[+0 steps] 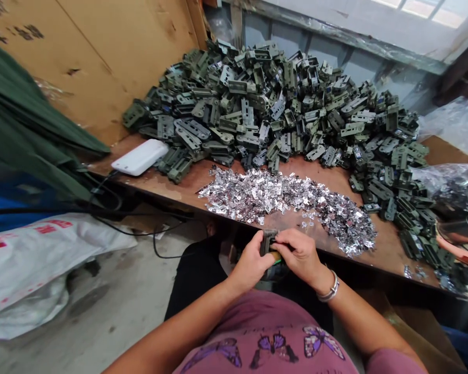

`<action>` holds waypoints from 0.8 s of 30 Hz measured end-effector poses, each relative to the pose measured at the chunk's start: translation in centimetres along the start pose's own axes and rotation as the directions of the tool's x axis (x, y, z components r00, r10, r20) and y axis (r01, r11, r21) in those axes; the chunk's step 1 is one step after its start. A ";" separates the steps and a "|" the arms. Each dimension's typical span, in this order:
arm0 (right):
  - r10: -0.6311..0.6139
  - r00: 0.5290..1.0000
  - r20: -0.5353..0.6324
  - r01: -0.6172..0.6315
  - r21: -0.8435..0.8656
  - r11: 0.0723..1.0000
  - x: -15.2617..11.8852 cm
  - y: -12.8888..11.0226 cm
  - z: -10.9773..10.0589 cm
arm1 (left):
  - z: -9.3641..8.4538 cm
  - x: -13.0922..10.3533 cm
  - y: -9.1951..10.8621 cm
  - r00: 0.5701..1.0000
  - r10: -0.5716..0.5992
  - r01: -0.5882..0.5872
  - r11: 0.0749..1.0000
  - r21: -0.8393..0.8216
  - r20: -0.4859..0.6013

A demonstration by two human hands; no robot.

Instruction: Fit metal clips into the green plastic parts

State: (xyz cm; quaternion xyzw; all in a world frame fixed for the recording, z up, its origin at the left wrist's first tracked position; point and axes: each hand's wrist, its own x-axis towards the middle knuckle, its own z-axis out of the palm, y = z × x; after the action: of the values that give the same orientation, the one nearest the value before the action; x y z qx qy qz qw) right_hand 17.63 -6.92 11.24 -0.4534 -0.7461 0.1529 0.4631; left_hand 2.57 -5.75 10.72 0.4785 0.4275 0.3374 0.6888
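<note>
My left hand (251,262) is closed on a dark green plastic housing (271,235), held in front of my body just below the table's front edge. My right hand (299,254) is at the other end of that housing, thumb and finger pinched together; what they pinch is too small to make out. A yellow and green piece (275,256) shows between the hands, partly hidden by my fingers. Straight ahead on the table lies a long heap of small shiny metal clips (257,195). Behind it rises a big pile of similar dark green housings (253,111).
A white power bank or phone-like device (140,157) with a cable lies at the left of the brown table (171,188). Clear plastic bags (452,124) and an orange-rimmed container (458,249) are at the right. White sacks (50,259) lie on the floor at the left.
</note>
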 end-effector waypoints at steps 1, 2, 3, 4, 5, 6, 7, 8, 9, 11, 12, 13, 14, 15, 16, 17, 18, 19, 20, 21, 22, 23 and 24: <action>-0.027 1.000 0.003 0.027 -0.028 0.999 -0.1 0.1 0.0 | -0.1 0.0 -0.1 1.000 0.013 -0.013 0.999 0.043 -0.009; -0.053 0.999 0.010 0.053 -0.059 0.997 -0.2 0.2 0.1 | -0.1 0.0 -0.1 0.999 0.027 -0.026 0.996 0.086 -0.020; -0.074 0.997 0.019 0.076 -0.090 0.993 -0.4 0.3 0.2 | -0.2 0.0 -0.2 0.999 0.039 -0.035 0.991 0.130 -0.030; -0.090 0.996 0.027 0.093 -0.119 0.989 -0.6 0.3 0.3 | -0.2 0.0 -0.2 0.998 0.050 -0.042 0.984 0.171 -0.042; -0.102 0.994 0.034 0.106 -0.146 0.984 -0.8 0.4 0.4 | -0.1 -0.1 -0.2 0.997 0.061 -0.049 0.977 0.208 -0.056; -0.109 0.993 0.039 0.114 -0.169 0.979 -0.9 0.4 0.5 | -0.1 -0.1 -0.3 0.995 0.071 -0.053 0.969 0.243 -0.069; -0.115 0.993 0.040 0.120 -0.187 0.975 -1.1 0.4 0.6 | 0.0 -0.1 -0.3 0.993 0.080 -0.054 0.960 0.275 -0.083; -0.118 0.992 0.037 0.123 -0.199 0.972 -1.3 0.4 0.6 | 0.0 -0.2 -0.4 0.992 0.084 -0.052 0.952 0.301 -0.097; -0.119 0.992 0.032 0.123 -0.205 0.971 -1.4 0.3 0.7 | 0.0 -0.2 -0.5 0.990 0.088 -0.048 0.945 0.322 -0.110; -0.112 0.993 0.024 0.114 -0.200 0.973 -1.7 0.3 0.8 | 0.1 -0.4 -0.6 0.988 0.092 -0.041 0.933 0.358 -0.128; -0.107 0.994 0.028 0.111 -0.195 0.975 -1.8 0.3 0.9 | 0.1 -0.4 -0.7 0.986 0.098 -0.039 0.925 0.378 -0.136; -0.104 0.994 0.041 0.110 -0.195 0.975 -2.0 0.2 1.0 | 0.1 -0.5 -0.8 0.984 0.108 -0.043 0.915 0.401 -0.141; -0.099 0.993 0.063 0.110 -0.202 0.973 -2.2 0.2 1.0 | 0.1 -0.7 -0.8 0.983 0.120 -0.049 0.903 0.427 -0.140; -0.092 0.991 0.092 0.110 -0.212 0.971 -2.4 0.1 1.1 | 0.0 -0.8 -0.8 0.981 0.133 -0.056 0.889 0.454 -0.140; -0.082 0.989 0.127 0.108 -0.221 0.969 -2.5 0.0 1.1 | 0.0 -0.9 -0.8 0.980 0.144 -0.063 0.877 0.476 -0.135; -0.069 0.984 0.162 0.105 -0.221 0.970 -2.6 -0.1 1.1 | -0.1 -1.1 -0.7 0.980 0.151 -0.069 0.867 0.493 -0.128; -0.057 0.980 0.192 0.097 -0.209 0.973 -2.6 -0.2 1.0 | -0.2 -1.2 -0.5 0.981 0.153 -0.075 0.861 0.503 -0.116; -0.047 0.975 0.217 0.087 -0.180 0.980 -2.5 -0.2 0.8 | -0.3 -1.4 -0.3 0.984 0.148 -0.077 0.856 0.511 -0.100; -0.040 0.971 0.237 0.074 -0.135 0.988 -2.4 -0.3 0.5 | -0.5 -1.5 0.0 0.986 0.145 -0.083 0.854 0.514 -0.081; -0.035 0.969 0.245 0.057 -0.082 0.995 -2.2 -0.3 0.2 | -0.7 -1.5 0.3 0.987 0.149 -0.098 0.852 0.514 -0.057; -0.023 0.971 0.239 0.031 -0.030 0.999 -1.9 -0.3 -0.2 | -1.0 -1.6 0.6 0.986 0.163 -0.125 0.850 0.511 -0.030; 0.004 0.976 0.217 -0.007 0.013 1.000 -1.6 -0.3 -0.7 | -1.2 -1.6 0.9 0.982 0.188 -0.159 0.849 0.503 -0.006; 0.046 0.982 0.184 -0.055 0.044 0.998 -1.3 -0.2 -1.0 | -1.5 -1.6 1.2 0.975 0.221 -0.195 0.850 0.489 0.006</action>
State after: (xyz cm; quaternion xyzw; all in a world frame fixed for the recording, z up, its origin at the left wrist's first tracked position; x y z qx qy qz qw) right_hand 18.58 -8.35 11.20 -0.4450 -0.7697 0.2237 0.3995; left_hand 0.46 -6.17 12.05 0.6711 0.4616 0.3036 0.4944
